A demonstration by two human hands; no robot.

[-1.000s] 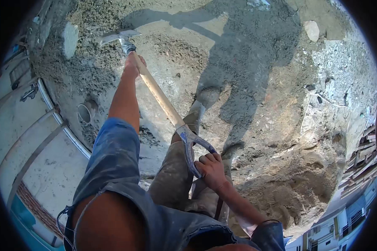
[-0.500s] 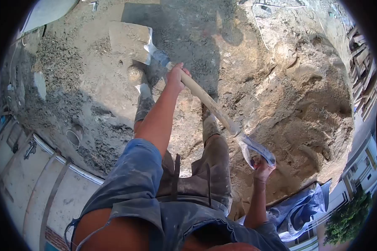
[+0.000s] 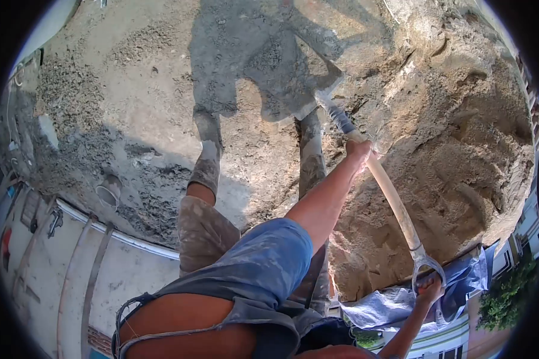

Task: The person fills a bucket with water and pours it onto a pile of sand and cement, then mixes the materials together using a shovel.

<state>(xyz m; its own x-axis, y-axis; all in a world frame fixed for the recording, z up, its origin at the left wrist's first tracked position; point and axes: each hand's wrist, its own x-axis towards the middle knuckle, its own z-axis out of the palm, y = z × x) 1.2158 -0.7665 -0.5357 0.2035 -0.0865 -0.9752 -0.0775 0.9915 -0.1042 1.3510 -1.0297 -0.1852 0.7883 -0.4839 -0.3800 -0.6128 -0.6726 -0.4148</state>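
Note:
A long-handled shovel (image 3: 394,200) slants across the right half of the head view, its metal neck toward the top. My left hand (image 3: 359,152) is wrapped round the wooden shaft just below the neck. At the lower right, my right hand (image 3: 430,289) grips the loop at the shaft's end. The blade (image 3: 314,72) lies in shadow above my boots, low over the ground or touching it; I cannot tell which. Brown sand (image 3: 443,173) is heaped to the right of the shaft.
A bucket-like container (image 3: 109,191) rests on the rough ground at the left. Pale panels with a white edge (image 3: 126,245) lie at the lower left. A blue-grey tarp (image 3: 389,308) borders the sand heap at the lower right.
The shovel's blade has swung from the upper left to the right, near the sand. Both hands have moved right and lower in view, still holding the shovel. My body has turned.

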